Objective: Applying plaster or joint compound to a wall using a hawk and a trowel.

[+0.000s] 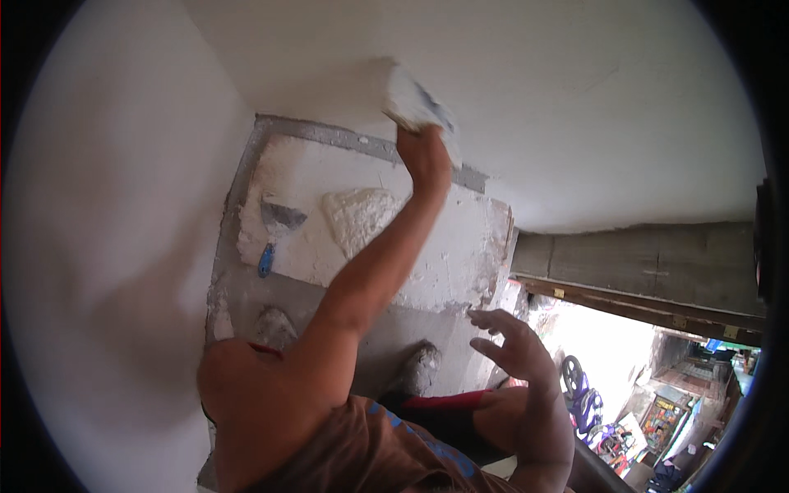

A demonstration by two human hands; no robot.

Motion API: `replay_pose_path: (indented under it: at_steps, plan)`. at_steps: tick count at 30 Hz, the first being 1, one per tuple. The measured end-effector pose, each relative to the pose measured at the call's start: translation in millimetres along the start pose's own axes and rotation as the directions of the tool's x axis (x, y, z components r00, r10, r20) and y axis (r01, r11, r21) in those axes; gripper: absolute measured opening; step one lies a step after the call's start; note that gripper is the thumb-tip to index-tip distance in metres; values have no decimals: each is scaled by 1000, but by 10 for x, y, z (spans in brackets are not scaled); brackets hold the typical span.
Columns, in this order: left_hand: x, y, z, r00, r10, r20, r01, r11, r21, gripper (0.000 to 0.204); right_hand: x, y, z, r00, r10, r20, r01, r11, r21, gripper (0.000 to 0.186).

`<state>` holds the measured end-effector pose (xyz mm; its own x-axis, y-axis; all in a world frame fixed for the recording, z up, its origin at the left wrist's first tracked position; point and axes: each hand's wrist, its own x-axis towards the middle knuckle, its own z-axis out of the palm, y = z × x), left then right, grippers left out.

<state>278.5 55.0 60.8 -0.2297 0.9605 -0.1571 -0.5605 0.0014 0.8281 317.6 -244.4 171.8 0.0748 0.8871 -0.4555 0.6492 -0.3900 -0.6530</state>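
Note:
My left hand (425,152) reaches far forward, closed round the grip of a plastering trowel (408,100). White putty coats the trowel, and its blade is against or very near the white wall (526,107) ahead; contact is hard to tell. Below that arm lies a putty-smeared board (444,263) with a heap of white putty (357,215), partly behind my forearm. To the heap's left rests a putty knife (282,218) with a blue handle. My right hand (516,349) hovers near the board's near right corner, fingers apart and holding nothing.
Another white wall (107,205) rises on the left. My feet in whitened footwear (422,367) stand on the grey floor (374,337) just before the board. At right, a grey ledge (633,264) borders a drop to a bright outdoor area with a purple bicycle or motorbike (585,403).

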Motion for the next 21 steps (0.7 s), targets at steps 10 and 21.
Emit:
replay_pose_path:
  at_steps: [10,21]
  plan:
    - [1027,1495,-74,725,632,272,-655,512,556,63,12,-107,-56,999,-39,8,39,999,39,44]
    - [607,1969,-76,536,781,320,-791,332,513,54,-61,-288,-21,998,-58,27,57,997,45,42]
